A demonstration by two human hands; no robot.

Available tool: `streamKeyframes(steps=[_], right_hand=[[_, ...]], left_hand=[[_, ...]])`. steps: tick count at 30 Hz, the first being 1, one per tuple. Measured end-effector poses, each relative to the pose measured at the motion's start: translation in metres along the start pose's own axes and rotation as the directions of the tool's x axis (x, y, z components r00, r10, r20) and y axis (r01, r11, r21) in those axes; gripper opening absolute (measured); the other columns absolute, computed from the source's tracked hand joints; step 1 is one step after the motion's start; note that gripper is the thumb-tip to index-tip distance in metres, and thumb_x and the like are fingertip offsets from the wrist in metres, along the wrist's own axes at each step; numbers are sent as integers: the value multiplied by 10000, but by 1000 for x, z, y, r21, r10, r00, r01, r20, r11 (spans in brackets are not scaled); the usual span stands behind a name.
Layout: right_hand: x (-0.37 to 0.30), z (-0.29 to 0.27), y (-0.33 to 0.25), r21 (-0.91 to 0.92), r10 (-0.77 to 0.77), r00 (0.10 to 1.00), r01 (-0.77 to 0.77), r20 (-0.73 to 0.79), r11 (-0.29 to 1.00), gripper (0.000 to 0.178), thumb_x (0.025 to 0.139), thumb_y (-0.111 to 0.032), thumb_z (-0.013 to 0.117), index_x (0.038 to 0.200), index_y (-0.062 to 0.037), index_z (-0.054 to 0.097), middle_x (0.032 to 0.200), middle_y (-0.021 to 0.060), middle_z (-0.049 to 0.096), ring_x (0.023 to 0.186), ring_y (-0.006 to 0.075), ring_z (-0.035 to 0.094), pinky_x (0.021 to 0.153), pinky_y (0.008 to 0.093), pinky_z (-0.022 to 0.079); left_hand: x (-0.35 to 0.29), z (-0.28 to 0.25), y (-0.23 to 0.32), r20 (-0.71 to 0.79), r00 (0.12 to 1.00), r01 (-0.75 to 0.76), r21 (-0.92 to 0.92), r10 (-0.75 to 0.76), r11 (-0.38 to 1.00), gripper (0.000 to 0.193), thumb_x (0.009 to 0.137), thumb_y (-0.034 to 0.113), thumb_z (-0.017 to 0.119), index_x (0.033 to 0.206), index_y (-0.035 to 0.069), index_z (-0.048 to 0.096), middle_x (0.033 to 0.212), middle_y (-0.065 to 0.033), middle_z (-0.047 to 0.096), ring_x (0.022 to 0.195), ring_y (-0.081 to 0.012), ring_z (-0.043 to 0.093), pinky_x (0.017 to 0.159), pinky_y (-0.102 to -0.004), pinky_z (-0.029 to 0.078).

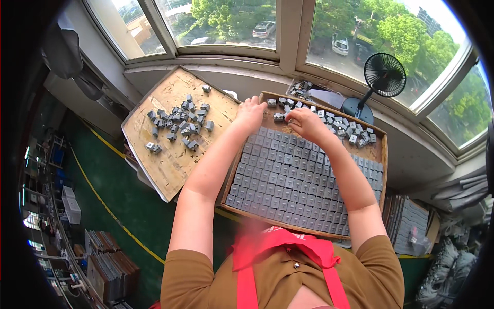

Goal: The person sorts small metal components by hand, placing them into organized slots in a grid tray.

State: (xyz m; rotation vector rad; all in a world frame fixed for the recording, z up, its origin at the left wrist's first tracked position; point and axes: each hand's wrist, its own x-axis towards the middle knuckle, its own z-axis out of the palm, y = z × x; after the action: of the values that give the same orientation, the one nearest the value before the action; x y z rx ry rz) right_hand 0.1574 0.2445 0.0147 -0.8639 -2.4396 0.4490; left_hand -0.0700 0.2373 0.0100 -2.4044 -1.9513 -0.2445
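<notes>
1. The landmark is the wooden tray (383,149) straight in front of the person, a shallow board with a raised rim; most of its floor is covered by small grey square parts (288,180) laid edge to edge in neat rows.
2. At the far end of that tray the rows stop and a loose heap of grey parts (350,130) lies scattered toward its far right corner.
3. The left hand (250,113) rests at the tray's far left corner with its fingers curled down onto the surface; whether it grips anything cannot be told.
4. The right hand (304,121) is near the middle of the tray's far end, fingers bent and pinched together on one small grey part (278,117), just beyond the last full row.
5. To the left of the tray lies a second wooden board (170,165), bare and scuffed over most of its face, with a loose cluster of grey parts (177,123) near its middle.
6. Beyond the tray runs a pale window sill below a curved row of windows (226,20) with trees and parked cars outside; a small black fan (383,76) stands on the sill past the tray's far right corner.
7. Right of the tray stand stacked trays (411,224) of more grey parts.
8. Left of and below the tray is green floor (118,195) with a yellow line (103,201) across it.
</notes>
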Motion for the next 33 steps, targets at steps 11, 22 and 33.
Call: streamKeyframes(steps=[11, 22, 33], right_hand=[[42, 33, -5, -370, 80, 993, -41, 88, 928, 182, 782, -233, 583, 914, -120, 639, 925, 58, 641, 997, 251, 543, 873, 402, 408], [52, 13, -24, -310, 349, 838, -230, 418, 923, 279, 823, -300, 579, 968, -71, 645, 881, 148, 673, 880, 319, 644, 781, 424, 508], [27, 6, -3, -296, 395, 918, -373, 19, 879, 256, 830, -345, 630, 904, -100, 628, 895, 93, 614, 870, 287, 624, 732, 404, 514]], left_hand=[[0, -12, -23, -84, 981, -194, -332, 176, 923, 333, 706, 243, 699, 995, 88, 641, 1007, -78, 619, 1022, -271, 553, 937, -375, 435], [12, -7, -17, 123, 936, -330, -17, 329, 944, 458, 737, 512, 666, 892, 83, 631, 823, -106, 675, 864, -270, 652, 817, -394, 455], [7, 1, -13, 92, 948, -311, 71, 304, 948, 362, 828, 449, 602, 913, 101, 652, 836, -83, 671, 902, -254, 631, 812, -387, 446]])
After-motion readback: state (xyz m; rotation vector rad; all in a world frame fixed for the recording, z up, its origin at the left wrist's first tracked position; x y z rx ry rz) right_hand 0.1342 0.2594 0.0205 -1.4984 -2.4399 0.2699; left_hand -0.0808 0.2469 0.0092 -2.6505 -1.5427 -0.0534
